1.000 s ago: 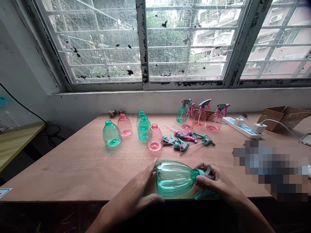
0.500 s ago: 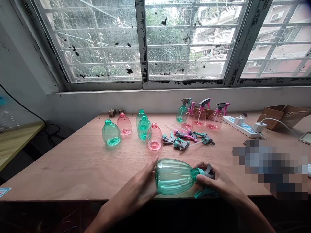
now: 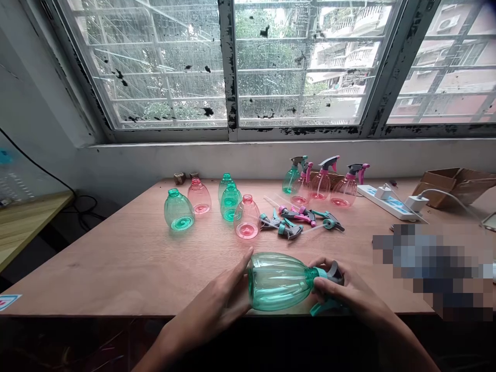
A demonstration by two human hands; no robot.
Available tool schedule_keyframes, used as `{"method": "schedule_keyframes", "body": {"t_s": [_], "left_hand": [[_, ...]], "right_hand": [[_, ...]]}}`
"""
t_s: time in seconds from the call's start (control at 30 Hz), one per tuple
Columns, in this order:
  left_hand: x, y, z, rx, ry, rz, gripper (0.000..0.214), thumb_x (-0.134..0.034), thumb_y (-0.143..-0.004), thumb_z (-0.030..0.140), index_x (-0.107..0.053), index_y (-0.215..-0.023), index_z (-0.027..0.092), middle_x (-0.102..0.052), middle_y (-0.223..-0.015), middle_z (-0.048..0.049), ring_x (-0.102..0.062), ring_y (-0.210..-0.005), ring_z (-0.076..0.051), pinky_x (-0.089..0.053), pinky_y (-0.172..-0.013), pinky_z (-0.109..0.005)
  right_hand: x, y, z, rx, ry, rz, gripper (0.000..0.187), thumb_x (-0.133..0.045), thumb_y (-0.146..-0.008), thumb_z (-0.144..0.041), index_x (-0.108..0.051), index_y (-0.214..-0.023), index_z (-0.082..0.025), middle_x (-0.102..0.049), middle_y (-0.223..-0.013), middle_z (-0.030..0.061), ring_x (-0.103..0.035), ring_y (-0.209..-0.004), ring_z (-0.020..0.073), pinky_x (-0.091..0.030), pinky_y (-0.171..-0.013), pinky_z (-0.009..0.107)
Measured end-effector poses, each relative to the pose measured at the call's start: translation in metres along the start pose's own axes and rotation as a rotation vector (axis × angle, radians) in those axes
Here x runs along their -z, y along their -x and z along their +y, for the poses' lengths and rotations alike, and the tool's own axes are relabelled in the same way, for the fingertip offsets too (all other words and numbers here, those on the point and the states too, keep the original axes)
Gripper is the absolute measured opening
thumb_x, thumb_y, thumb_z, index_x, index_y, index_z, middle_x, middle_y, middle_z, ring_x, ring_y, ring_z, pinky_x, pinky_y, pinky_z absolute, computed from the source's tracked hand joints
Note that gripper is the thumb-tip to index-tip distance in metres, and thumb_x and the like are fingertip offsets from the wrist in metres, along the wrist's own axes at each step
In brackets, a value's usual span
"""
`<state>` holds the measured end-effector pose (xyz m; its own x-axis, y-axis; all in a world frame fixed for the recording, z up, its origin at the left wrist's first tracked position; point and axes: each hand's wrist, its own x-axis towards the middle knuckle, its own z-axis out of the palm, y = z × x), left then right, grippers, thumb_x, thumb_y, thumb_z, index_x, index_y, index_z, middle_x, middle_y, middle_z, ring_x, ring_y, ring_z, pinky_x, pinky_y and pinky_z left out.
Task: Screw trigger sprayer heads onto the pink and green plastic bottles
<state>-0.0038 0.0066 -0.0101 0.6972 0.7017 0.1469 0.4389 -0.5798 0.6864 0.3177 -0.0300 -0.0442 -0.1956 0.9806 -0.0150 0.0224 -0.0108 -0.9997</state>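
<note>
A clear green spray bottle [image 3: 279, 281] lies on its side in the air over the table's front edge, its neck pointing right. My left hand [image 3: 228, 292] is wrapped around the base, fingers partly hidden behind it. At the neck, my right hand [image 3: 349, 289] grips the grey and teal trigger sprayer [image 3: 335, 274], thumb against the teal collar. The sprayer sits on the bottle's mouth; how tightly cannot be seen. Just beyond the bottle is a pile of loose trigger sprayers [image 3: 300, 219] in grey, pink and teal.
Open green bottles [image 3: 179, 209] and pink bottles [image 3: 247, 217] stand left of the pile. Behind it are several bottles with sprayers fitted [image 3: 344, 191]. A white power strip [image 3: 391, 203], a cardboard box [image 3: 442, 191] and a blurred patch occupy the right side. Windows line the back wall.
Both hands keep the same hold on the bottle and sprayer. The background has shifted very slightly right in the view.
</note>
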Motion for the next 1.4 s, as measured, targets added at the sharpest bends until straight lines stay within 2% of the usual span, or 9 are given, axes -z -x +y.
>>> {"method": "schedule_keyframes", "body": {"t_s": [0.17, 0.27, 0.43, 0.63, 0.73, 0.9, 1.1, 1.23, 1.4], "left_hand": [[-0.0010, 0.0003, -0.0002, 0.065, -0.075, 0.020, 0.107, -0.079, -0.085, 0.035, -0.004, -0.162, 0.033, -0.030, -0.167, -0.0078, -0.033, -0.151, -0.035, -0.033, -0.122, -0.052], [0.0001, 0.0001, -0.0002, 0.074, -0.045, 0.003, 0.091, -0.071, -0.092, 0.033, -0.013, -0.162, 0.033, -0.032, -0.166, -0.0061, -0.038, -0.148, -0.031, -0.036, -0.121, -0.048], [-0.0005, -0.0005, -0.0026, 0.037, 0.055, -0.002, 0.085, -0.061, -0.098, 0.025, -0.005, -0.161, 0.040, -0.042, -0.161, -0.0018, -0.046, -0.144, -0.027, -0.042, -0.118, -0.043], [0.0008, -0.0017, 0.0020, 0.059, -0.042, 0.017, 0.106, -0.081, -0.082, 0.037, -0.011, -0.162, 0.035, -0.039, -0.163, -0.0077, -0.039, -0.147, -0.038, -0.037, -0.119, -0.052], [0.0029, -0.0015, 0.0049, 0.061, -0.036, -0.002, 0.095, -0.077, -0.086, 0.037, -0.018, -0.161, 0.033, -0.042, -0.161, -0.0079, -0.044, -0.144, -0.037, -0.040, -0.118, -0.051], [0.0007, 0.0003, 0.0012, 0.023, 0.009, 0.003, 0.080, -0.059, -0.099, 0.028, -0.008, -0.161, 0.037, -0.040, -0.162, -0.0045, -0.046, -0.144, -0.028, -0.042, -0.117, -0.044], [-0.0008, -0.0002, -0.0004, 0.054, -0.054, 0.022, 0.111, -0.084, -0.079, 0.038, -0.009, -0.161, 0.037, -0.034, -0.165, -0.0057, -0.037, -0.148, -0.035, -0.036, -0.121, -0.050], [0.0007, -0.0004, 0.0015, 0.071, -0.047, 0.003, 0.092, -0.075, -0.089, 0.036, -0.018, -0.161, 0.033, -0.038, -0.163, -0.0070, -0.041, -0.146, -0.033, -0.037, -0.121, -0.049], [-0.0018, 0.0013, -0.0049, -0.014, -0.029, 0.013, 0.081, -0.057, -0.100, 0.026, -0.005, -0.160, 0.042, -0.034, -0.166, -0.0009, -0.039, -0.148, -0.027, -0.038, -0.120, -0.045]], "right_hand": [[-0.0010, -0.0002, -0.0024, 0.001, 0.009, 0.006, 0.041, -0.074, -0.087, -0.050, -0.059, -0.107, -0.018, -0.067, -0.068, -0.0013, -0.061, -0.067, 0.0185, -0.046, -0.063, 0.030], [-0.0007, 0.0007, -0.0019, -0.004, 0.013, 0.012, 0.043, -0.074, -0.087, -0.050, -0.059, -0.110, -0.018, -0.066, -0.068, -0.0012, -0.060, -0.067, 0.0185, -0.046, -0.063, 0.030], [0.0009, 0.0006, 0.0011, -0.009, 0.027, 0.020, 0.046, -0.075, -0.086, -0.051, -0.058, -0.112, -0.017, -0.064, -0.069, -0.0021, -0.057, -0.065, 0.0170, -0.043, -0.061, 0.028], [0.0010, -0.0007, 0.0006, -0.015, 0.009, 0.014, 0.045, -0.076, -0.085, -0.051, -0.058, -0.110, -0.018, -0.065, -0.067, -0.0023, -0.057, -0.064, 0.0169, -0.043, -0.060, 0.027], [-0.0001, -0.0006, -0.0014, -0.015, 0.004, 0.016, 0.044, -0.076, -0.085, -0.050, -0.059, -0.109, -0.018, -0.065, -0.067, -0.0024, -0.058, -0.064, 0.0166, -0.044, -0.060, 0.027], [-0.0002, 0.0009, -0.0017, -0.016, 0.012, 0.027, 0.045, -0.076, -0.085, -0.051, -0.060, -0.110, -0.018, -0.065, -0.067, -0.0023, -0.058, -0.065, 0.0173, -0.045, -0.061, 0.028], [0.0015, 0.0010, 0.0015, -0.005, 0.009, 0.030, 0.042, -0.075, -0.086, -0.049, -0.060, -0.110, -0.018, -0.066, -0.068, -0.0026, -0.059, -0.065, 0.0170, -0.045, -0.061, 0.027], [0.0014, 0.0000, 0.0011, 0.000, 0.011, 0.031, 0.041, -0.075, -0.087, -0.049, -0.060, -0.109, -0.018, -0.066, -0.068, -0.0025, -0.059, -0.066, 0.0166, -0.045, -0.061, 0.027], [0.0007, -0.0008, -0.0005, 0.002, 0.004, 0.023, 0.043, -0.075, -0.087, -0.050, -0.059, -0.110, -0.017, -0.066, -0.067, -0.0023, -0.058, -0.065, 0.0164, -0.044, -0.061, 0.026]]}}
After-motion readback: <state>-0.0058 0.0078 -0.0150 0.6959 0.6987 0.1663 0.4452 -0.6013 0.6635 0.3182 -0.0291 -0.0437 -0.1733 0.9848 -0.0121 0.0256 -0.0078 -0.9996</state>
